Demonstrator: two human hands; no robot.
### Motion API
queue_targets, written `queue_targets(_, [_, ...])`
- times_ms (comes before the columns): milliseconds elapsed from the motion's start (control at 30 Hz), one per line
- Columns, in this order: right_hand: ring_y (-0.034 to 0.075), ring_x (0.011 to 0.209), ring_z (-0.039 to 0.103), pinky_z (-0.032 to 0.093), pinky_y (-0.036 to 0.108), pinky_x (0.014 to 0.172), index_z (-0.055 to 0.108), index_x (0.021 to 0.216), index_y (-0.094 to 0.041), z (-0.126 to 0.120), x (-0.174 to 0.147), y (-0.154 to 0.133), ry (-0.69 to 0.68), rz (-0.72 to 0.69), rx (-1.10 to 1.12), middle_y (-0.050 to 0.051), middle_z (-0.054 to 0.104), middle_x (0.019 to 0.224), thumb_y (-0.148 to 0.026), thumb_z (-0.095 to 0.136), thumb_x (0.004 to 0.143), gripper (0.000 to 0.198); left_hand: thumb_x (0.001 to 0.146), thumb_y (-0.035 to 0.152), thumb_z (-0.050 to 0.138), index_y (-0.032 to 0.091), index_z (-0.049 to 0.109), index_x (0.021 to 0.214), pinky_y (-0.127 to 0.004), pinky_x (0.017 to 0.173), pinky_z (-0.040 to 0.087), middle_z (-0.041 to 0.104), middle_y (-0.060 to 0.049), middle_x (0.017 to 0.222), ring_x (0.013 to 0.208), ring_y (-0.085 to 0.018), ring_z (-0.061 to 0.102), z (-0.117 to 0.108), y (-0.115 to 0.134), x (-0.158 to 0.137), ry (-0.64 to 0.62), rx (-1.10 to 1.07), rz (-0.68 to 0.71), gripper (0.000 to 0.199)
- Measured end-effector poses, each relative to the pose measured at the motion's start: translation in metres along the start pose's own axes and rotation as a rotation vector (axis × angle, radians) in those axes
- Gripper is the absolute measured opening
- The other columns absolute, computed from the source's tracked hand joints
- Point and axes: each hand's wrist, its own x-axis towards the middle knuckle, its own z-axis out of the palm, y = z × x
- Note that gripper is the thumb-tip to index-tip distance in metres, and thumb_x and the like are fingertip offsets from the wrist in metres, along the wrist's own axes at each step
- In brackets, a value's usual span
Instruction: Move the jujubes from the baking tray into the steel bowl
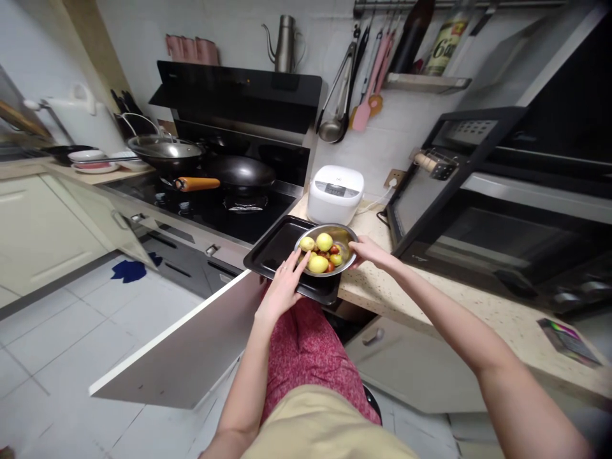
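A round metal bowl (352,237) holds several yellow-green fruits (324,241) and smaller reddish-brown ones (335,249). It is on or just above a black baking tray (282,240); whether the two touch I cannot tell. My right hand (367,250) grips the bowl's right rim, thumb on top. My left hand (284,285) is at the near left rim, its fingers lying over the edge beside the fruit and its thumb lower down. The tray juts out past the counter's front edge, above an opened white cabinet door (191,344).
Behind the bowl stands a white rice cooker (336,194). A wok (243,172) and a lidded pan (165,152) are on the black stove (205,210). To the right is a large oven (497,236) on the speckled counter (421,293). A dark blue cloth (129,271) lies on the floor.
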Motion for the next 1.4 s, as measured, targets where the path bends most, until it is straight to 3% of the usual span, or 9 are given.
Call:
queue_targets(500, [0.023,0.050,0.070,0.057,0.030,0.057,0.070,0.091,-0.011,-0.001,0.011,-0.043,0.044,-0.098,-0.438,0.007,0.066,0.049,-0.025,0.057,0.087,0.019,0.080,-0.001,0.071,0.033,0.018,0.165,-0.058,0.124,0.035,0.024,-0.020,0.172,0.158,-0.033,0.031,0.001,0.003,-0.001,-0.023,0.162,0.021,0.106])
queue_targets(800, [0.020,0.059,0.071,0.053,0.026,0.065,0.071,0.085,-0.011,0.002,0.012,-0.074,0.134,-0.145,-0.672,0.005,0.065,0.050,-0.023,0.059,0.087,0.017,0.084,0.000,0.069,0.035,0.013,0.166,-0.058,0.124,0.034,0.016,-0.019,0.174,0.160,-0.033,0.026,0.001,0.001,-0.002,-0.030,0.164,0.028,0.105])
queue_targets(967, [0.018,0.058,0.070,0.051,0.024,0.064,0.071,0.082,-0.013,0.004,0.008,-0.079,0.158,-0.170,-0.730,0.004,0.066,0.052,-0.023,0.059,0.088,0.016,0.084,0.002,0.071,0.036,0.011,0.166,-0.055,0.126,0.033,0.009,-0.017,0.176,0.161,-0.034,0.019,0.001,-0.001,-0.001,-0.061,0.166,0.002,0.108])
queue_targets(1167, [0.019,0.061,0.071,0.052,0.025,0.067,0.073,0.088,-0.013,0.002,0.009,-0.079,0.166,-0.172,-0.773,0.006,0.070,0.057,-0.022,0.057,0.086,0.018,0.083,0.002,0.074,0.030,0.021,0.165,-0.054,0.127,0.031,0.015,-0.020,0.174,0.161,-0.037,0.016,-0.002,0.001,0.000,-0.099,0.185,-0.036,0.102])
queue_targets(1400, [0.019,0.060,0.070,0.050,0.025,0.062,0.072,0.077,-0.012,-0.007,0.012,-0.080,0.168,-0.173,-0.803,0.007,0.067,0.054,-0.020,0.058,0.083,0.017,0.082,0.003,0.075,0.027,0.026,0.164,-0.056,0.127,0.030,0.016,-0.021,0.174,0.161,-0.036,0.017,-0.004,0.003,0.001,-0.123,0.194,-0.047,0.099])
